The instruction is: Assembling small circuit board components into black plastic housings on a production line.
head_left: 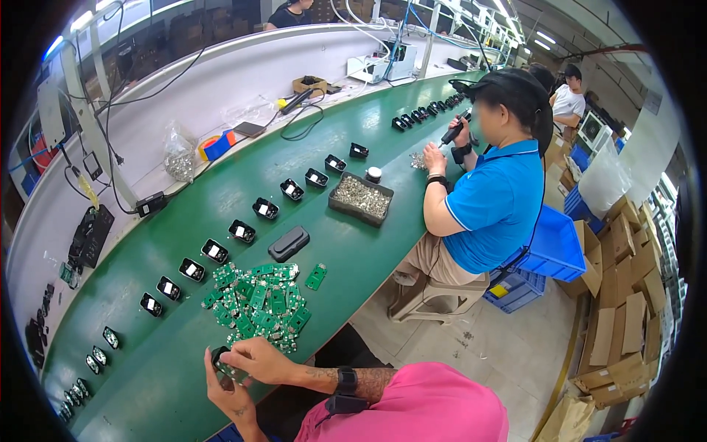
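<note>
Nearest to us, our left hand (224,387) cradles a small black housing (219,359) from below, fingers curled around it, while our right hand (254,359) pinches a green circuit board (234,373) down onto it. Both hands are closed on these 2 parts, held just above the near edge of the green belt (147,383). To seat the board well, we judge it should go in flat and square to the housing's opening, pressed evenly with the fingertips rather than by 1 corner, with the left hand keeping the shell steady.

Just beyond the hands lies a loose heap of boards (258,302), thin, flat and rectangular, glossy green with small pale components. Further on sits a dark grey rounded cover (289,243), matt and smooth. To its left a curved row of black housings (213,252) runs up the belt, each a small boxy shell with a pale insert showing on top.

Further still, a shallow grey tray of small metal parts (360,199) rests near a seated co-worker in a blue shirt (497,202), who holds a black power screwdriver (454,129).
</note>
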Action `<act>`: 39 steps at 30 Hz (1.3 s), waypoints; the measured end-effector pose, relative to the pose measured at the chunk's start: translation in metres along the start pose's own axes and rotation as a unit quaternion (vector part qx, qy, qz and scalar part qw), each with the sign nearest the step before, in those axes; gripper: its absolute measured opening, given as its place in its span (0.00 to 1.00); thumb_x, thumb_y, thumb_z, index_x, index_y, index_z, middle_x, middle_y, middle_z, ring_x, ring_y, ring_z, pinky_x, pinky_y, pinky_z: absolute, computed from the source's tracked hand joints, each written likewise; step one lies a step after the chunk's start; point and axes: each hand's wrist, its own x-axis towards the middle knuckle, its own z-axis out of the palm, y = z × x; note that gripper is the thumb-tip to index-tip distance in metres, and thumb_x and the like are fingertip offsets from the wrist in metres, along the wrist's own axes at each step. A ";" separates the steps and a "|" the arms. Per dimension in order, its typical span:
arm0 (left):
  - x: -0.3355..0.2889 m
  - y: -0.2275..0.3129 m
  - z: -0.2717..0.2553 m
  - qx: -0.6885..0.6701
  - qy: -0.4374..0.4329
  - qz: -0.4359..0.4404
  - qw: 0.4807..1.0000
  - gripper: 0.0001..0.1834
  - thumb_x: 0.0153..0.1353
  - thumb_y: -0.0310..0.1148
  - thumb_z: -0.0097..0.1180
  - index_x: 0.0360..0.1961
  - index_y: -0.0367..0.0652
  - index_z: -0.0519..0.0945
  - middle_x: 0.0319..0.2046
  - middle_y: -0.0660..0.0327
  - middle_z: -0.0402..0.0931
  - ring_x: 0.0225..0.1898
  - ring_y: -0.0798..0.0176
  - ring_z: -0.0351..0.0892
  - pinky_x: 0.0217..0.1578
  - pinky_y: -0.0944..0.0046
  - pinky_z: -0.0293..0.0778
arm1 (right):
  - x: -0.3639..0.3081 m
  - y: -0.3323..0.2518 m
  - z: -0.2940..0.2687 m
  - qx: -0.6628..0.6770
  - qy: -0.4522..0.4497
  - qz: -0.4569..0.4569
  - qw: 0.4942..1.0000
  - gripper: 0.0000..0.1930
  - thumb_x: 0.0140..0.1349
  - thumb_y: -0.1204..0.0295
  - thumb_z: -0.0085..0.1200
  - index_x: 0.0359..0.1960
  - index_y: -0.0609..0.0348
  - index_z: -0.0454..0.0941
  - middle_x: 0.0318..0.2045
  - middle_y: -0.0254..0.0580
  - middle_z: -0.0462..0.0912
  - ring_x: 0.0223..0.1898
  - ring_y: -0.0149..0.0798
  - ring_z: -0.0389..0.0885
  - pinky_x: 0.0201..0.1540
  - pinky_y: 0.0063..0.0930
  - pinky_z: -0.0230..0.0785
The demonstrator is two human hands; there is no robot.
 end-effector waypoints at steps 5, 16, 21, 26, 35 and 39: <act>0.000 -0.001 -0.012 0.160 -0.002 0.073 0.984 0.33 0.62 0.37 0.61 0.67 0.35 0.69 0.45 0.52 0.81 0.41 0.61 0.82 0.41 0.63 0.79 | -0.009 -0.010 0.002 -0.081 -0.027 -0.006 0.996 0.21 0.68 0.61 0.56 0.23 0.66 0.76 0.16 0.41 0.72 0.19 0.32 0.67 0.23 0.33 0.61; 0.002 0.036 0.008 0.110 0.002 0.035 0.993 0.33 0.58 0.14 0.47 0.68 0.38 0.68 0.59 0.44 0.74 0.56 0.43 0.78 0.55 0.55 0.74 | -0.022 -0.037 -0.032 -0.087 -0.017 0.043 0.995 0.06 0.65 0.73 0.60 0.33 0.65 0.83 0.22 0.32 0.80 0.21 0.23 0.75 0.21 0.19 0.64; -0.003 0.040 -0.008 0.036 -0.001 -0.068 0.997 0.29 0.61 0.16 0.48 0.65 0.40 0.71 0.51 0.51 0.78 0.38 0.64 0.80 0.38 0.67 0.76 | -0.021 -0.030 -0.014 0.011 0.001 0.093 0.996 0.07 0.66 0.73 0.61 0.32 0.66 0.83 0.20 0.32 0.80 0.18 0.21 0.73 0.17 0.15 0.61; -0.007 0.037 -0.014 0.059 -0.018 -0.053 0.997 0.25 0.65 0.19 0.49 0.64 0.40 0.71 0.51 0.49 0.78 0.36 0.63 0.82 0.36 0.64 0.78 | -0.012 -0.035 -0.013 -0.052 -0.015 0.098 0.994 0.08 0.65 0.73 0.63 0.31 0.66 0.83 0.20 0.32 0.80 0.17 0.20 0.73 0.17 0.16 0.61; -0.001 0.041 -0.021 -0.036 -0.047 -0.140 0.988 0.24 0.66 0.20 0.47 0.64 0.40 0.71 0.47 0.54 0.80 0.24 0.69 0.80 0.26 0.68 0.77 | -0.011 -0.019 -0.017 -0.149 0.002 0.015 0.989 0.12 0.65 0.71 0.64 0.26 0.65 0.80 0.19 0.31 0.79 0.19 0.20 0.72 0.20 0.18 0.62; 0.000 0.035 -0.025 -0.085 -0.043 -0.113 0.989 0.23 0.67 0.22 0.48 0.64 0.40 0.70 0.44 0.55 0.81 0.22 0.71 0.79 0.24 0.70 0.75 | -0.013 -0.025 -0.011 -0.205 0.011 -0.044 0.978 0.15 0.64 0.68 0.65 0.23 0.65 0.78 0.15 0.37 0.77 0.18 0.24 0.69 0.21 0.26 0.60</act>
